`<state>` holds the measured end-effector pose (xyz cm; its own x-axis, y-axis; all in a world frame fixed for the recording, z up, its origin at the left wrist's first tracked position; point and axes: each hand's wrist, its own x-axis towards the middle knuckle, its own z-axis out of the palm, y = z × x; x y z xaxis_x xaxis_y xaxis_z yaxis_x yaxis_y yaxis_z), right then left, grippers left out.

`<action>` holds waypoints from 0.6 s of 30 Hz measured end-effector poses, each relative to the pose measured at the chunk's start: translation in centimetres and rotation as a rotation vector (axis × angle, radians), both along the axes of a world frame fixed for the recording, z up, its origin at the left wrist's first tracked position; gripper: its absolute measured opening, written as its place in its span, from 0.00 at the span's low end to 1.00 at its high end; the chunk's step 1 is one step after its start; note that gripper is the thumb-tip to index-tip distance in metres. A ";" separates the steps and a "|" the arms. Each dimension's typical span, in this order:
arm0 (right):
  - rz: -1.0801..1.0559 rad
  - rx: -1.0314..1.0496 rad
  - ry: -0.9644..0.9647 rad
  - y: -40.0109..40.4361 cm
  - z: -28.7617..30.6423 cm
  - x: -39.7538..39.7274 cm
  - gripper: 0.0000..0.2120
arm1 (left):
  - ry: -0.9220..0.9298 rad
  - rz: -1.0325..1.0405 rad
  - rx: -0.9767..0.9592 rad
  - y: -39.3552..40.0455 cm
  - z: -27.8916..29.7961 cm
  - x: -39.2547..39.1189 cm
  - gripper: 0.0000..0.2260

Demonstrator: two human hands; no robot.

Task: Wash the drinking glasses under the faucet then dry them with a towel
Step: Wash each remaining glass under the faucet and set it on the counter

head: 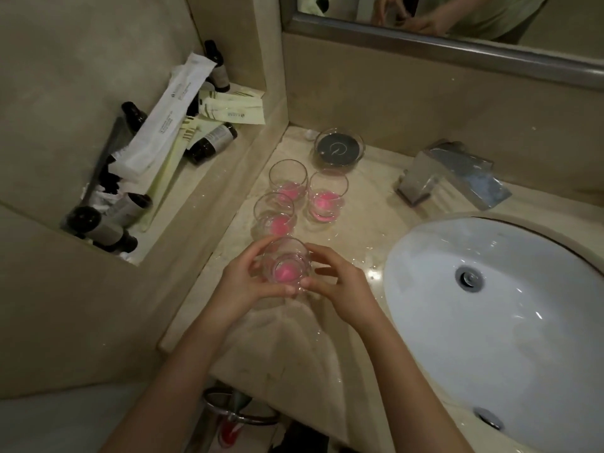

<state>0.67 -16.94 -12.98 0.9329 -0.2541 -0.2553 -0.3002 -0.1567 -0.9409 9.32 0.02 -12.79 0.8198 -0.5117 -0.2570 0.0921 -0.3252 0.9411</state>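
we hold the nearest glass (287,264) between both hands on the marble counter (366,223), upright, with something pink at its bottom. our left hand (243,282) curls round its left side, thumb along the near base; our right hand (340,286) grips the right side, fingers bent against the wall. three more glasses stand just beyond it, each with pink at the bottom: one (274,212) close behind the held one, and a pair further back, left (288,179) and right (327,194), side by side. behind them sits a shallow glass dish (339,147) with a dark disc inside. the faucet (454,176) stands to the right, above the white sink (510,338). small dark bottles (212,142) and paper packets (163,116) lie jumbled in the wall niche at left.
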 end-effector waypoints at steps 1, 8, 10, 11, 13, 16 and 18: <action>-0.023 0.015 -0.010 -0.7 0.0 -0.8 0.26 | -0.005 -0.009 0.000 -0.9 0.2 -0.5 0.39; -0.237 0.239 -0.069 -7.4 -0.2 -7.4 0.23 | -0.070 -0.110 -0.035 -9.9 0.8 -4.4 0.37; -0.293 0.262 -0.092 -10.0 -0.5 -9.2 0.21 | -0.065 -0.127 -0.064 -13.4 0.6 -5.7 0.37; -0.314 0.265 -0.101 -11.3 -0.6 -9.9 0.21 | -0.056 -0.133 -0.079 -15.1 0.5 -6.4 0.37; -0.343 0.273 -0.107 -14.0 -0.8 -11.2 0.20 | -0.038 -0.135 -0.101 -18.1 0.1 -7.6 0.36; -0.361 0.287 -0.119 -18.0 -1.5 -12.4 0.19 | -0.024 -0.123 -0.123 -22.2 -0.8 -9.1 0.36; -0.352 0.286 -0.128 -20.1 -1.9 -12.6 0.20 | -0.015 -0.092 -0.129 -24.3 -1.6 -9.6 0.36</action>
<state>-11.94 -37.02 -14.90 0.8312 -0.4968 -0.2495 -0.1673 0.2044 -0.9645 -0.25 -24.27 -14.42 0.7714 -0.6127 -0.1719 0.0528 -0.2076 0.9768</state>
